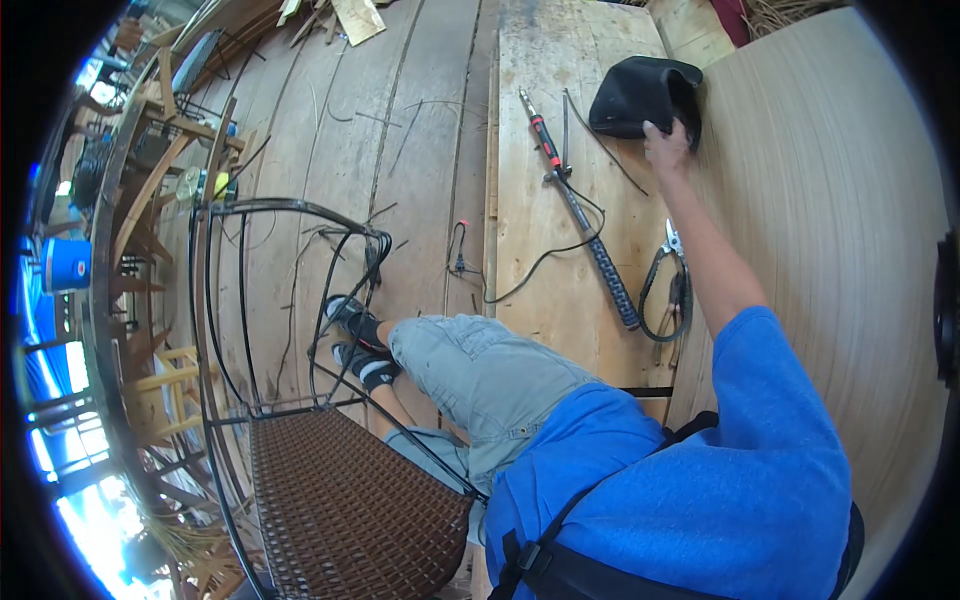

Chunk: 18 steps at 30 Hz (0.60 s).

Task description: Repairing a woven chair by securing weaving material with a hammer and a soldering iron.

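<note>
My right hand (668, 148) grips the near rim of a black, soft-looking pouch (632, 98) with a wide open mouth, its thumb outside and some fingers hidden at the opening. The pouch lies on its side on a pale wooden bench (555, 60). Closer to me on the bench rests a red-and-black soldering iron (545, 142) with a black cord. Beside it are a dark patterned rod (600, 262) and a pair of snips (672, 240) with silver blades and looped dark handles. My left hand does not show.
To the left stands a black metal chair frame (243, 300) with a brown woven seat (350, 500), close to my legs. A plug (460, 262) and thin strips lie on the plank floor (420, 120). A wood-grain panel (810, 220) stretches along the right.
</note>
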Available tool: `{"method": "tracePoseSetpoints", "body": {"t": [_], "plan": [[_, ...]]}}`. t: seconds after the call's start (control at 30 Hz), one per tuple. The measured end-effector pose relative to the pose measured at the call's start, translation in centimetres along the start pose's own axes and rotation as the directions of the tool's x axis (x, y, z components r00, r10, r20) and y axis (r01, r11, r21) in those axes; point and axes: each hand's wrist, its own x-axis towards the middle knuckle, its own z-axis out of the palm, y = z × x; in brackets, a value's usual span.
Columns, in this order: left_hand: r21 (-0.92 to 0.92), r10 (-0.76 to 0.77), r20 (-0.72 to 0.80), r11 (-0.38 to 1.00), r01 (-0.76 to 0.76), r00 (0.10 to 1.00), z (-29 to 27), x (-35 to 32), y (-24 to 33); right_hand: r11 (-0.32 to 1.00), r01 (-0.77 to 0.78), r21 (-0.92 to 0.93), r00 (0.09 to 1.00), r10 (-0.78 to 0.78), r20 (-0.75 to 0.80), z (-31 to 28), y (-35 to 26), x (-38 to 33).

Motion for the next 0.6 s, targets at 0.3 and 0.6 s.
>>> {"method": "tracePoseSetpoints", "body": {"t": [0.3,0.6], "plan": [[0.024,0.170,-0.036,0.985,-0.169,0.985,1.9,0.8,2.5,0.970,0.231,-0.074,0.970,-0.235,-0.060,4.5,1.3,-1.4],[0.081,0.270,-0.051,0.961,-0.266,0.961,2.7,1.6,2.3,0.848,0.432,-0.307,0.899,-0.432,0.073,5.3,0.5,-2.4]]}}
